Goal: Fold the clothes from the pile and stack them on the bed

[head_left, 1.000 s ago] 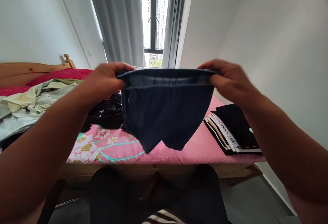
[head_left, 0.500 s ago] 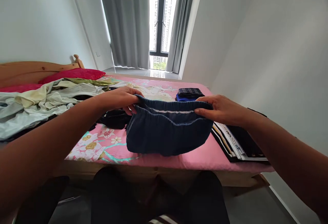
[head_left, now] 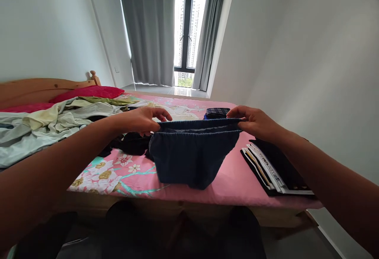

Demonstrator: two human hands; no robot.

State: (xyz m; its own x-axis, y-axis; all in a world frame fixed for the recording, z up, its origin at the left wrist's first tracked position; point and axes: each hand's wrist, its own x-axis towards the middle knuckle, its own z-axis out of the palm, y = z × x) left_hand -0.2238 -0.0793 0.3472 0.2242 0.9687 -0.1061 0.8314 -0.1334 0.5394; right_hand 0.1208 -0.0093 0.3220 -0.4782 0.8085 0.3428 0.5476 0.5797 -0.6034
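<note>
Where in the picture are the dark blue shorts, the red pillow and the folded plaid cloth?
dark blue shorts [head_left: 189, 160], head view, middle of the front fabric.
red pillow [head_left: 91, 92], head view, its top surface.
folded plaid cloth [head_left: 217, 111], head view, its top face.

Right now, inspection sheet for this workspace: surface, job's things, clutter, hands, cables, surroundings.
Surface: pink floral-print bed sheet on a wooden bed frame.
Job's things: dark navy elastic-waist shorts, held up by the waistband, hem touching the sheet.
Clutter: heap of pale green and grey clothes; loose black garment; folded black printed stack; small folded checked and blue pile.
Hands: left hand and right hand grip the waistband ends.
Cables: nothing seen.
Surroundings: grey curtains, window, white walls.
</note>
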